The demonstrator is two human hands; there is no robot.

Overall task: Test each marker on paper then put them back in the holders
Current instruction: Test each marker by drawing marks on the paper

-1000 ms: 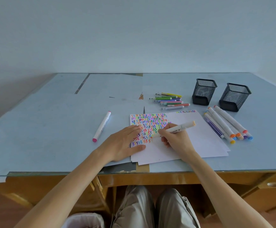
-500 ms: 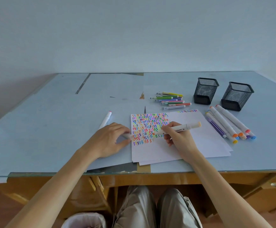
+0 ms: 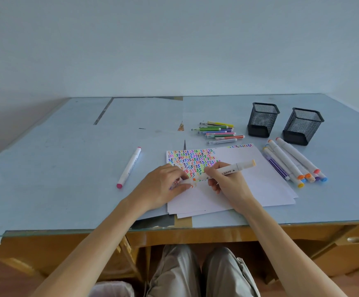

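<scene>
My right hand (image 3: pixel 225 181) grips a white marker (image 3: pixel 236 167) with an orange tip, held low over the white paper (image 3: pixel 259 185). My left hand (image 3: pixel 163 185) pinches the marker's cap (image 3: pixel 186 181) just left of the orange tip. The paper's upper left is covered with coloured squiggles (image 3: pixel 192 159). Two black mesh holders (image 3: pixel 262 120) (image 3: pixel 302 126) stand at the back right. Several thick white markers (image 3: pixel 292 161) lie in front of them. A bunch of thin coloured markers (image 3: pixel 218 132) lies behind the paper. One pink-capped marker (image 3: pixel 129 167) lies alone to the left.
The desk (image 3: pixel 67 168) has a pale blue glass-covered top with a wooden front edge near me. A wall stands behind it. My knees and a white bin show under the desk.
My left hand left the paper, picked up the cap beside it and brought it to the marker's orange tip. My right hand lifted the marker's tip off the squiggles.
</scene>
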